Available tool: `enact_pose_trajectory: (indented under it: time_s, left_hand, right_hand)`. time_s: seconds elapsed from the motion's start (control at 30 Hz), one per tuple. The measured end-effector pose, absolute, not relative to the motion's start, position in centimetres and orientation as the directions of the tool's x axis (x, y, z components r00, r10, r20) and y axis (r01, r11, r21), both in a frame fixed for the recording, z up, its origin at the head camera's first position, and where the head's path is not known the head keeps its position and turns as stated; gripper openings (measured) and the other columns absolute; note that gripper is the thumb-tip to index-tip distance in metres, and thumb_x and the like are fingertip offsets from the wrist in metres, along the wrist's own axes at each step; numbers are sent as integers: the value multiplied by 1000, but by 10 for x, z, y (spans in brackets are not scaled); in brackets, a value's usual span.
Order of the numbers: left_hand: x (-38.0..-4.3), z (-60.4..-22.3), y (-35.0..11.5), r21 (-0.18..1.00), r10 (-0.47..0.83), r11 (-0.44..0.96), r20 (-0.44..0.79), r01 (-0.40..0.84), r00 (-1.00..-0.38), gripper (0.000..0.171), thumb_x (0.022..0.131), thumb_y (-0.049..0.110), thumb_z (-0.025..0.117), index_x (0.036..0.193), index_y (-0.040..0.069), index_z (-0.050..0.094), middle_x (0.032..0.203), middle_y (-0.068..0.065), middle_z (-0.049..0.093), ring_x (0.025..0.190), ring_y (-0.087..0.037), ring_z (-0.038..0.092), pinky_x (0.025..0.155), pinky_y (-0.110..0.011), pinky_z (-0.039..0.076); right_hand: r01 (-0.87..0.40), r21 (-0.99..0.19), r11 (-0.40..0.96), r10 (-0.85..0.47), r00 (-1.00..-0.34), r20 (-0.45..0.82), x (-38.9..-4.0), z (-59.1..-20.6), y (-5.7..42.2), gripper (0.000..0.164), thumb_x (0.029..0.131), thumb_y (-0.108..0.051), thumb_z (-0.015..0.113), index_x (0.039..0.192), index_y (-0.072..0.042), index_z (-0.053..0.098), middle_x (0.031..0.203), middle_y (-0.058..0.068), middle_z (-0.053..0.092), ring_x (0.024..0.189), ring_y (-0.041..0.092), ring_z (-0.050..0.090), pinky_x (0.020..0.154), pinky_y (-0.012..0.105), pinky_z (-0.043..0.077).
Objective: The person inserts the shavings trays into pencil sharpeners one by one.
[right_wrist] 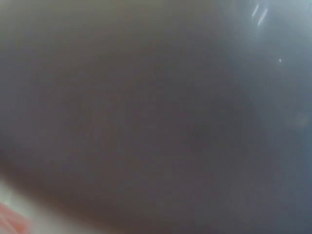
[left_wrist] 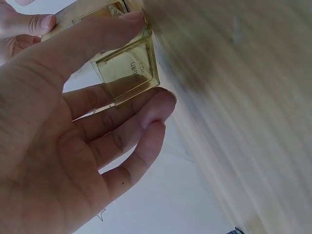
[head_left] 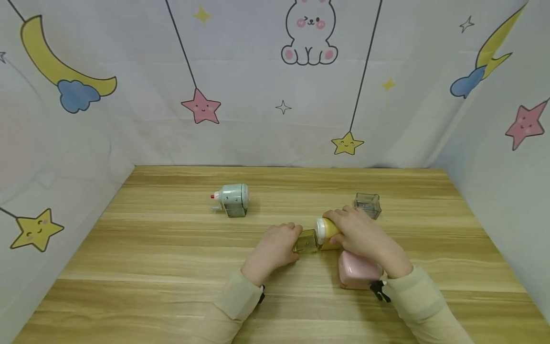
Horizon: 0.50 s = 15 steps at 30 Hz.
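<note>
With thumb and fingers, my left hand holds a see-through yellow shavings box. In the left wrist view the thumb lies over the box and the fingers pass beneath it. My right hand grips a yellow pencil sharpener with a white rim, its far side covered by the fingers. The box's end meets the sharpener at this rim. Under my right wrist sits a glossy pink rounded case, partly hidden by the arm. The right wrist view is a dark blur.
A mint-green crank pencil sharpener with a red-tipped handle stands at the back left. Behind my right hand lies a smoky see-through box. All rest on a wood-grain table, backed by a printed white cloth.
</note>
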State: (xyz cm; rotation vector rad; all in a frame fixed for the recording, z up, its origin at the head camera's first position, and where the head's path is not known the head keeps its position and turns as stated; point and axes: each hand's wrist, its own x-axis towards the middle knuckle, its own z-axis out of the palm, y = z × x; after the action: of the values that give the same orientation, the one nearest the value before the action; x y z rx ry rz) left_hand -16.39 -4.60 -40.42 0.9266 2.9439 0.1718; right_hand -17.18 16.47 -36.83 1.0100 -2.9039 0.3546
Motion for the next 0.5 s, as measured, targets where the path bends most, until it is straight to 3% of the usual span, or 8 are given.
enact_pose_trajectory:
  time_s: [0.5]
  left_hand:
    - [-164,-404,-46,91,579,813,-34,575,-814,48,65,28,76,105,7,58,88,-3,61,74,-15,53,63,-29,48]
  right_hand:
    - [-610,-210,764,-602,-791,108,-171,-368,165,52,70,-27,73,115,-8,56,108,9,64,97,25,50,88,57,41]
